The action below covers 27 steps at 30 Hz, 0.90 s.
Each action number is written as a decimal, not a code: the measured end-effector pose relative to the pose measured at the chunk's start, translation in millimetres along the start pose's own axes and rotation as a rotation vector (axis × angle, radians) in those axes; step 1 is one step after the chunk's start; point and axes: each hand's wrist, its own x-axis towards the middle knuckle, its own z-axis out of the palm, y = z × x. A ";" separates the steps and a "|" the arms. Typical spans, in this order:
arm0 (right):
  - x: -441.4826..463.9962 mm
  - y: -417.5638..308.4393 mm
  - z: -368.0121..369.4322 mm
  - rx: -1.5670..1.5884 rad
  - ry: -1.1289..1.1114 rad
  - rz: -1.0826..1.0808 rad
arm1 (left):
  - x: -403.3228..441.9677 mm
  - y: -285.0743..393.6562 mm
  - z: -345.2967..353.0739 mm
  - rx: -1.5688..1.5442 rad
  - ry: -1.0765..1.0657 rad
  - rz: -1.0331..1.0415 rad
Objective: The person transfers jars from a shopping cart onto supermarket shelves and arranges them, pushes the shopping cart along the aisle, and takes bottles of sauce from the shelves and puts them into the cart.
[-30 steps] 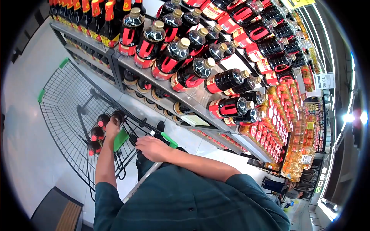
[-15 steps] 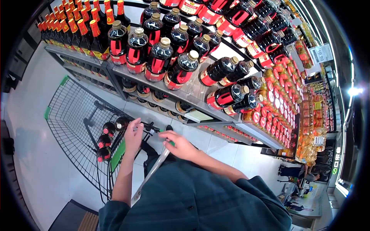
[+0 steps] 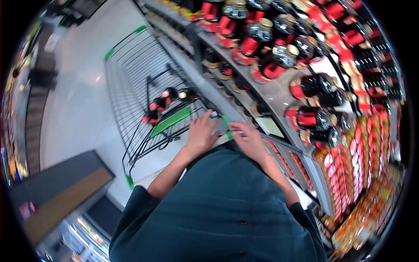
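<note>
A wire shopping cart (image 3: 131,94) with green corner pieces stands to my front left. Inside it, several dark bottles with red labels (image 3: 159,103) lie beside a green panel (image 3: 171,122). My right hand (image 3: 246,137) is curled at the green end of the cart handle (image 3: 223,139). My left hand (image 3: 202,134) is just left of it, back up, fingers stretched forward and a little apart over the handle area. A small silvery piece shows by its fingertips. Whether the left palm touches the handle is hidden.
On my right runs a shelf (image 3: 279,89) of dark sauce bottles (image 3: 257,37), with red-lidded jars (image 3: 345,168) farther along. A dark counter with a brown top strip (image 3: 67,196) stands at lower left. Pale floor (image 3: 80,105) stretches beyond the cart's left side.
The view has swung left, so the cart and shelf appear farther right. My left hand, raised before, is now lower and closer to my right hand. The right hand stays at the handle's end.
</note>
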 end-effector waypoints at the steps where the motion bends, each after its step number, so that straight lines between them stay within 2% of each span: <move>1: -0.7 -0.4 -4.1 0.026 -0.003 -0.021 | -1.2 3.4 -1.9 0.008 0.012 -0.012; 3: -7.8 4.2 -15.9 0.037 0.031 -0.011 | -1.2 7.7 -1.6 0.047 0.039 -0.017; 8: -30.9 29.7 -50.7 0.406 0.268 0.044 | -2.1 14.7 10.8 0.116 0.014 -0.082; 11: -51.4 30.4 -74.5 0.533 0.507 0.041 | 4.0 25.2 3.5 0.133 -0.032 -0.124; 14: -72.4 30.7 -95.6 0.733 0.717 0.050 | 10.4 30.8 9.7 0.109 0.026 -0.100; 19: -95.3 29.2 -116.3 0.688 0.921 -0.079 | 36.0 68.5 -1.5 0.004 0.151 -0.082; 23: -101.0 34.5 -122.7 0.687 0.953 -0.116 | 60.7 100.0 -5.1 -0.131 0.134 -0.025; 27: -100.1 42.3 -133.0 0.813 0.832 -0.056 | 103.0 153.8 -4.0 -0.563 -0.106 -0.028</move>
